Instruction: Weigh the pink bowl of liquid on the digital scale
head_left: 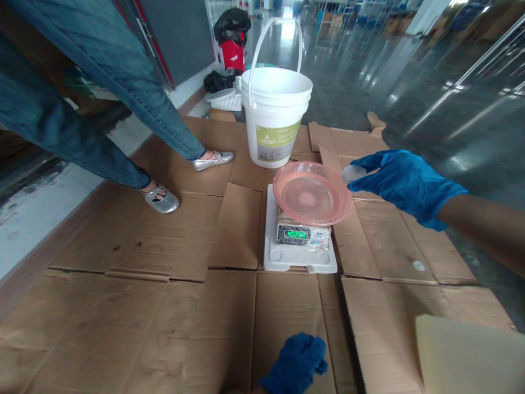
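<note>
My right hand, in a blue glove, pinches a small translucent white cup or lid just right of a pink plastic basin. The shallow basin rests on a digital scale with a lit green display, partly covering it. Under the scale lies a white foam tray. Low in the view, my left hand, also gloved in blue, is closed with its fingers curled; whether anything is inside cannot be seen. It is apart from the scale.
Flattened cardboard covers the floor. A white bucket with raised handle stands behind the basin. Another person's jeans and silver shoes are at left. A pale sheet lies lower right; black bags are behind.
</note>
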A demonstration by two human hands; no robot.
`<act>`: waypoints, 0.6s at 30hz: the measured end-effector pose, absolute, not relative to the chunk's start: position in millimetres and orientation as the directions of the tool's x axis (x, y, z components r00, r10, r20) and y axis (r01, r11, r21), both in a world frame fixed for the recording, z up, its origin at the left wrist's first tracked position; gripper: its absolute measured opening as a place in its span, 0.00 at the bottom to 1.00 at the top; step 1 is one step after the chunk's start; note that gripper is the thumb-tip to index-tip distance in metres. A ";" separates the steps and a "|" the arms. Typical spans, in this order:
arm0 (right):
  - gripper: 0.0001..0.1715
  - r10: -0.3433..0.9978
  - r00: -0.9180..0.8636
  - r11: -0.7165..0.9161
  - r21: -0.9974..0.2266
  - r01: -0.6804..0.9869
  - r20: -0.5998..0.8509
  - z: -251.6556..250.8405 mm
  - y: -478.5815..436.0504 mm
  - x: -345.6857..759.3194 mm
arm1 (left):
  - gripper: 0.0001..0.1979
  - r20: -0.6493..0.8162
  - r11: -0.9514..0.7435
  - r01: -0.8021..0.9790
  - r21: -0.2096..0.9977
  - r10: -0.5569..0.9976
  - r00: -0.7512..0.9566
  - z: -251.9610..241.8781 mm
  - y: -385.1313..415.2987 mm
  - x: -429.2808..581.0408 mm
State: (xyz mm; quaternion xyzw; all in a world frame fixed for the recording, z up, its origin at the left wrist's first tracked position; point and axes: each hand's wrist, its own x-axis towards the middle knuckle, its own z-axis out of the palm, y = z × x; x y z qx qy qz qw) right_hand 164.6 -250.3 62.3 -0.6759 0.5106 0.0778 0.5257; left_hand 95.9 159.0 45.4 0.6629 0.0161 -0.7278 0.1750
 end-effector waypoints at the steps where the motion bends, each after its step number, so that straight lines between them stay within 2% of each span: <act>1: 0.20 -0.612 0.420 0.128 -0.608 -0.784 -0.670 67.5 -251.0 163.1 | 0.41 -0.972 -0.939 0.277 0.203 -0.228 -0.060 45.9 158.9 95.4; 5: 0.28 -0.618 0.402 0.257 -0.657 -0.709 -0.676 83.0 -257.2 136.7 | 0.44 -0.972 -0.932 0.295 0.208 -0.230 -0.041 48.4 158.6 94.0; 10: 0.48 -0.675 0.300 0.311 -0.628 -0.713 -0.675 111.4 -261.8 82.1 | 0.47 -0.972 -0.924 0.315 0.217 -0.233 -0.012 46.4 160.7 91.5; 12: 0.48 -0.704 0.193 0.369 -0.583 -0.724 -0.684 127.5 -260.7 58.6 | 0.47 -0.973 -0.921 0.324 0.215 -0.231 -0.011 45.7 161.3 90.0; 15: 0.48 -0.681 0.026 0.454 -0.450 -0.769 -0.731 142.3 -262.9 5.6 | 0.47 -0.973 -0.917 0.337 0.213 -0.231 -0.014 48.9 157.3 88.9; 16: 0.47 -0.675 0.020 0.457 -0.439 -0.774 -0.738 143.3 -265.4 -18.0 | 0.48 -0.973 -0.915 0.344 0.210 -0.229 -0.015 51.1 154.5 88.8; 18: 0.38 -0.672 0.068 0.379 -0.421 -0.825 -0.737 142.0 -270.3 -69.3 | 0.48 -0.976 -0.909 0.367 0.199 -0.219 -0.013 55.6 147.8 88.2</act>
